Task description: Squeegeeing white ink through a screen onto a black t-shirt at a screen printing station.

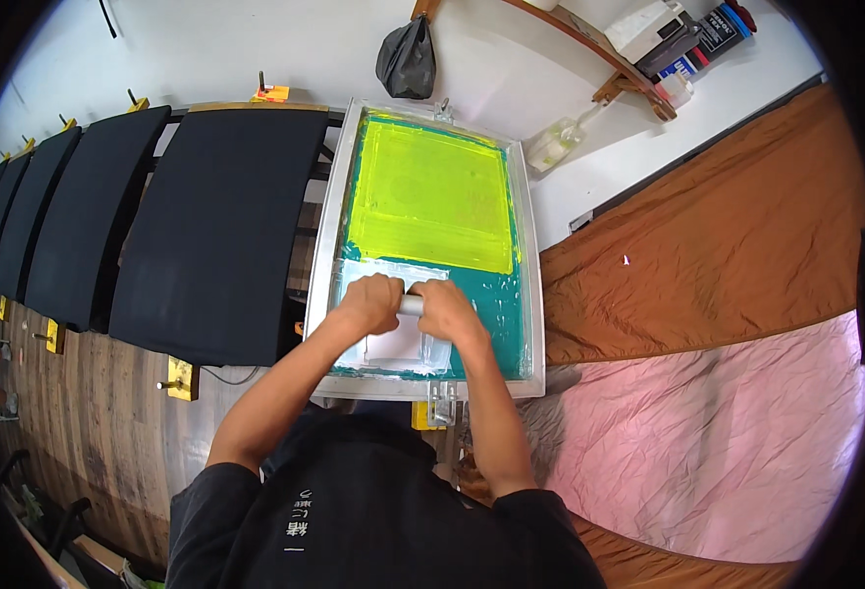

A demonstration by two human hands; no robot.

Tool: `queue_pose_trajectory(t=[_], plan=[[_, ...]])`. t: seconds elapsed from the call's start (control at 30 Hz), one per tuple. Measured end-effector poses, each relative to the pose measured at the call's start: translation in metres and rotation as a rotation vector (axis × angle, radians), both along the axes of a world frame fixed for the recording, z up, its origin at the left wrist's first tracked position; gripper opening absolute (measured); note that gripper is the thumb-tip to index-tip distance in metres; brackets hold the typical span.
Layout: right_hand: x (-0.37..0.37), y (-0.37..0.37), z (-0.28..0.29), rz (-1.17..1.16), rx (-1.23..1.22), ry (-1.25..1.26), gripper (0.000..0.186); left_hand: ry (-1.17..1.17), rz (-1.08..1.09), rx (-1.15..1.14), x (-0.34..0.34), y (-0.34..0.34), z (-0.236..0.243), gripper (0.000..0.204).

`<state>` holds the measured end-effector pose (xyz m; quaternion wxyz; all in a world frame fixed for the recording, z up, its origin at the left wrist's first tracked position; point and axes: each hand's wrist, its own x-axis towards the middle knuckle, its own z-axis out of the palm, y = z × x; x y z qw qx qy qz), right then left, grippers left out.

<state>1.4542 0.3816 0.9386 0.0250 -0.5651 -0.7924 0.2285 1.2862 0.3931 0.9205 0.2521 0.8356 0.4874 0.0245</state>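
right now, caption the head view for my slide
Left hand and right hand grip a grey bar over a framed green screen, beside black boards.

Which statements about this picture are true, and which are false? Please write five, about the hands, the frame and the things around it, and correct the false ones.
1. The left hand and the right hand both grip a pale bar. True.
2. Black boards stand in a row to the left of the metal frame. True.
3. The large area inside the frame beyond the hands is red. False: this area is yellow-green.
4. A black bag hangs at the wall, beyond the frame. True.
5. The cloth nearest the frame on the right is blue. False: that cloth is brown.
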Motion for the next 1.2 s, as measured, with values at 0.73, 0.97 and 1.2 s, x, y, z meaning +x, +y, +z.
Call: queue_pose_trajectory(t=[0.73,0.97,1.2], plan=[[0.008,-0.100,0.003,-0.044,0.092,0.147,0.041,-0.055,0.046,0.064,0.006,-0.103,0.011,0.041],[0.009,-0.061,0.032,-0.042,-0.101,0.106,0.024,0.029,-0.012,-0.159,0.006,-0.054,0.038,0.028],[0.010,-0.059,0.033,-0.022,-0.142,0.095,0.021,0.024,-0.016,-0.212,0.003,-0.056,0.044,0.025]])
